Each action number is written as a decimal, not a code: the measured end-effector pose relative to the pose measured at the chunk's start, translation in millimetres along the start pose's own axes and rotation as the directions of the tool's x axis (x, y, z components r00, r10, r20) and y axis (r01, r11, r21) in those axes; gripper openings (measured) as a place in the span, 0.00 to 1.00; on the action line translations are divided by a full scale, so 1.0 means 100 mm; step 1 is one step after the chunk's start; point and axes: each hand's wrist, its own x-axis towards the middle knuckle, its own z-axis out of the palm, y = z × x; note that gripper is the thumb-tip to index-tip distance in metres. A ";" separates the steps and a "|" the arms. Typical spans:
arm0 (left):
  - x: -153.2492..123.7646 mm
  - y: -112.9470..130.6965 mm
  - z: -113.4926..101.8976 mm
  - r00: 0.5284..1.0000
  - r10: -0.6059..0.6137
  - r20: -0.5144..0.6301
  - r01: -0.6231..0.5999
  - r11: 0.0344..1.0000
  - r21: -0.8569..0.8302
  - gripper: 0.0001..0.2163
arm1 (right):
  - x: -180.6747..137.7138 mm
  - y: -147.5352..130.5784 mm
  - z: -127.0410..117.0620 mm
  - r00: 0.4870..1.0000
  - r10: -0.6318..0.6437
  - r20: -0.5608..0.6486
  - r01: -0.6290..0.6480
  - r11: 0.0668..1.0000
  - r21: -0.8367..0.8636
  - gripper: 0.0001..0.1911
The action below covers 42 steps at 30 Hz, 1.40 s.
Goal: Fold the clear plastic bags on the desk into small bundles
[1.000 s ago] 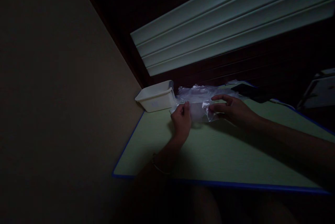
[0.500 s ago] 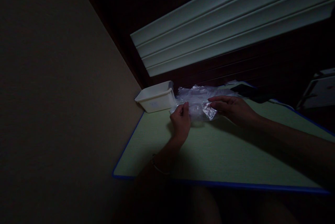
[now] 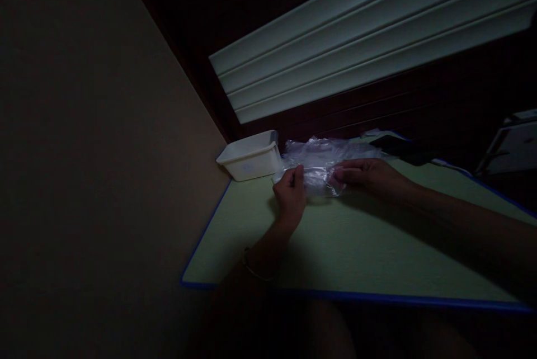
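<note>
The scene is dim. A small clear plastic bag [image 3: 319, 180] lies on the green table mat [image 3: 335, 247] between my hands. My left hand [image 3: 290, 197] pinches the bag's left end with closed fingers. My right hand [image 3: 369, 175] presses its fingers together on the bag's right end. Behind them lies a heap of more clear plastic bags [image 3: 331, 149].
A white plastic tub [image 3: 250, 160] stands at the mat's far left corner, beside the heap. A dark flat object [image 3: 398, 146] lies at the back right. A beige wall runs along the left. The mat's blue front edge [image 3: 377, 297] is near me.
My right hand's fingers have closed down from a raised, spread pose onto the bag's right end and flattened it. My left hand has stayed put.
</note>
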 end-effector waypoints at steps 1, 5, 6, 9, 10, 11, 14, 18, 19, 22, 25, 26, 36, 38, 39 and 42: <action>0.00 0.00 0.00 1.000 0.007 0.000 -0.007 1.000 -0.004 0.19 | 0.00 0.00 0.00 1.000 0.000 -0.003 0.000 1.000 -0.012 0.09; -0.01 0.00 0.00 1.000 0.025 -0.001 -0.025 1.000 -0.018 0.19 | 0.00 0.01 -0.01 1.000 -0.009 -0.025 0.008 1.000 -0.015 0.12; -0.02 0.00 0.00 1.000 0.023 0.002 -0.023 0.999 -0.023 0.19 | 0.00 0.02 -0.02 1.000 -0.013 -0.025 0.013 1.000 -0.016 0.13; -0.01 -0.01 0.00 1.000 0.017 0.003 -0.017 0.999 -0.042 0.19 | 0.04 0.04 -0.06 0.996 -0.052 -0.067 0.046 0.995 -0.093 0.17; -0.01 -0.01 0.00 1.000 0.016 -0.001 -0.016 0.999 -0.047 0.19 | 0.05 0.05 -0.07 0.993 -0.074 -0.087 0.062 0.988 -0.139 0.17; -0.01 0.00 0.00 1.000 0.017 -0.005 -0.018 0.999 -0.051 0.19 | 0.05 0.05 -0.08 0.990 -0.097 -0.101 0.078 0.981 -0.177 0.18; 0.00 0.02 0.00 1.000 0.022 -0.014 -0.022 0.998 -0.055 0.19 | 0.03 0.04 -0.08 0.986 -0.138 -0.099 0.119 0.978 -0.170 0.17; 0.00 0.05 0.00 1.000 0.011 -0.016 -0.011 0.998 -0.055 0.18 | 0.00 0.04 -0.05 0.991 -0.128 -0.036 0.122 0.985 -0.125 0.14; 0.00 0.05 0.00 1.000 0.002 -0.017 -0.003 0.998 -0.055 0.18 | 0.00 0.05 -0.04 0.991 -0.131 -0.025 0.126 0.982 -0.142 0.15; 0.00 0.05 0.01 0.999 -0.031 -0.013 0.030 0.997 -0.066 0.19 | 0.00 0.06 -0.03 0.983 -0.183 -0.022 0.174 0.961 -0.215 0.17; 0.01 0.06 0.01 0.999 -0.044 -0.010 0.043 0.996 -0.077 0.19 | 0.00 0.06 -0.04 0.970 -0.241 -0.042 0.220 0.933 -0.285 0.19; 0.02 0.06 0.01 0.999 -0.045 -0.010 0.044 0.996 -0.079 0.19 | 0.00 0.05 -0.04 0.966 -0.254 -0.053 0.226 0.925 -0.307 0.20; 0.00 0.05 0.05 0.997 -0.059 0.058 0.067 0.988 -0.140 0.19 | 0.00 0.10 0.02 0.984 -0.180 0.006 0.180 0.981 -0.071 0.18; 0.00 0.05 0.05 0.996 -0.057 0.062 0.065 0.988 -0.139 0.19 | -0.03 0.09 0.05 0.996 -0.084 0.010 0.085 0.994 -0.068 0.20; 0.00 0.06 0.05 0.997 -0.056 0.056 0.063 0.989 -0.135 0.19 | -0.04 0.09 0.06 0.999 -0.051 0.019 0.052 0.997 -0.053 0.19; 0.02 0.06 0.04 0.998 -0.047 0.031 0.051 0.990 -0.128 0.19 | -0.05 0.09 0.05 0.995 -0.038 0.091 0.040 0.999 -0.023 0.13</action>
